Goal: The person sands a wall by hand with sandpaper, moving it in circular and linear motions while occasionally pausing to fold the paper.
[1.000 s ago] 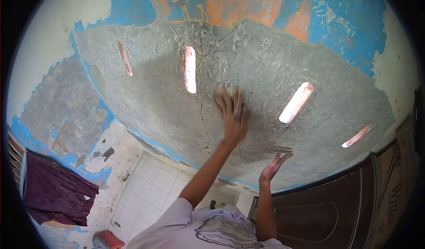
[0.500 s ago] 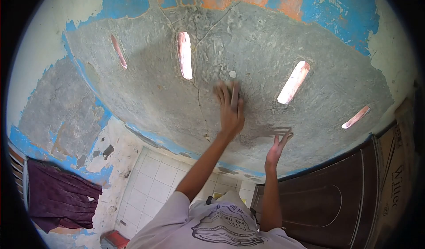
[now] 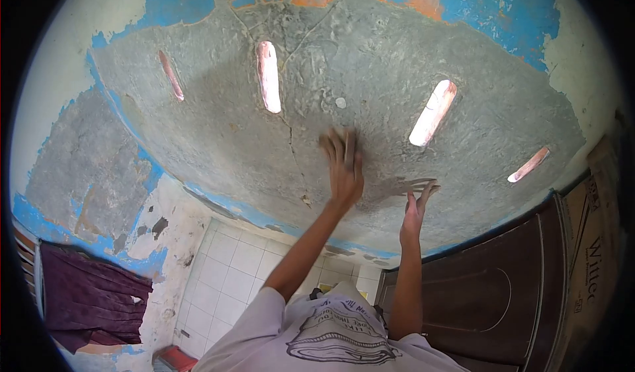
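Note:
My left hand (image 3: 345, 173) lies on a bare grey plaster wall (image 3: 225, 140), its fingers stretched upward and somewhat apart, slightly blurred at the tips. A round white spot (image 3: 340, 102) shows on the plaster just above those fingers. Lower and to the right, my right hand (image 3: 412, 216) is raised close to the same wall with fingers spread and nothing in them; its shadow falls on the plaster beside it. A thin crack (image 3: 291, 143) runs down the wall left of my left hand.
Bright slots (image 3: 433, 112) pierce the wall. Peeling blue paint (image 3: 493, 21) borders the plaster. A brown door (image 3: 463, 286) stands lower right beside a cardboard piece (image 3: 589, 246). Lower left are a purple curtain (image 3: 92, 292), floor tiles (image 3: 221, 259) and a red object (image 3: 175, 357).
My left hand sits a little lower on the wall relative to the white spot. My right hand stays raised near the wall, and the view has shifted slightly.

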`<state>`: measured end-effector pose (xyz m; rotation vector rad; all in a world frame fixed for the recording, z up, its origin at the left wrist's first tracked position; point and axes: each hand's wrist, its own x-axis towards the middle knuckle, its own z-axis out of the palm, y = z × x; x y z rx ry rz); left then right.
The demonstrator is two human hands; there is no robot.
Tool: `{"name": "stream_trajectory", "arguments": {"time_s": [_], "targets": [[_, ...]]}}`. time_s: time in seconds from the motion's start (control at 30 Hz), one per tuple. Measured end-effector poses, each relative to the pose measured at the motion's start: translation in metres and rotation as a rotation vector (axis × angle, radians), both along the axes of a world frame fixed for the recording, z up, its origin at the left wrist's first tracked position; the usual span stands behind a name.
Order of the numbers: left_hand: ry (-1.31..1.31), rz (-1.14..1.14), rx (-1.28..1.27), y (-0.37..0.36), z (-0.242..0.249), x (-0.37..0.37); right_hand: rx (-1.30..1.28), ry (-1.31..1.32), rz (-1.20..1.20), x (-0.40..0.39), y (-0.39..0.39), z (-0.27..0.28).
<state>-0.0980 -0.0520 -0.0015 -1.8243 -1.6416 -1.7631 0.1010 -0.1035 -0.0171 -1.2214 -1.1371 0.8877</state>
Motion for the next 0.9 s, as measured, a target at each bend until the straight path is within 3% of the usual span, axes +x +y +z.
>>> {"name": "stream_trajectory", "arguments": {"time_s": [0.13, 0.27, 0.37, 0.43, 0.5, 0.6, 0.67, 0.77, 0.83, 0.9], "targets": [[0.066, 0.062, 0.201, 0.016, 0.135, -0.03, -0.014, 0.07, 0.068, 0.011, -0.004, -0.002], [0.095, 0.082, 0.28, 0.026, 0.156, -0.038, 0.0, 0.167, 0.09, 0.007, -0.004, 0.002], [0.096, 0.131, 0.175, 0.02, 0.07, -0.016, -0.008, 0.08, 0.057, 0.007, -0.004, 0.002], [0.077, 0.103, 0.038, 0.018, -0.038, 0.018, 0.006, 0.035, 0.04, 0.007, -0.005, -0.004], [0.143, -0.072, -0.235, 0.0, -0.141, 0.05, 0.05, 0.016, 0.035, 0.005, -0.004, -0.012], [0.148, -0.113, -0.276, -0.007, -0.167, 0.056, 0.067, -0.096, 0.021, 0.008, 0.0, -0.019], [0.111, -0.046, -0.121, 0.011, -0.114, 0.047, 0.048, -0.086, 0.037, 0.012, 0.003, -0.02], [0.11, 0.123, 0.144, 0.024, 0.036, 0.014, 0.045, -0.056, 0.061, 0.011, -0.001, -0.023], [0.097, 0.068, 0.219, 0.023, 0.117, -0.006, 0.059, -0.025, 0.074, 0.012, -0.001, -0.022], [0.096, 0.048, 0.266, 0.027, 0.146, -0.006, 0.068, 0.025, 0.104, 0.015, -0.002, -0.021]]}}
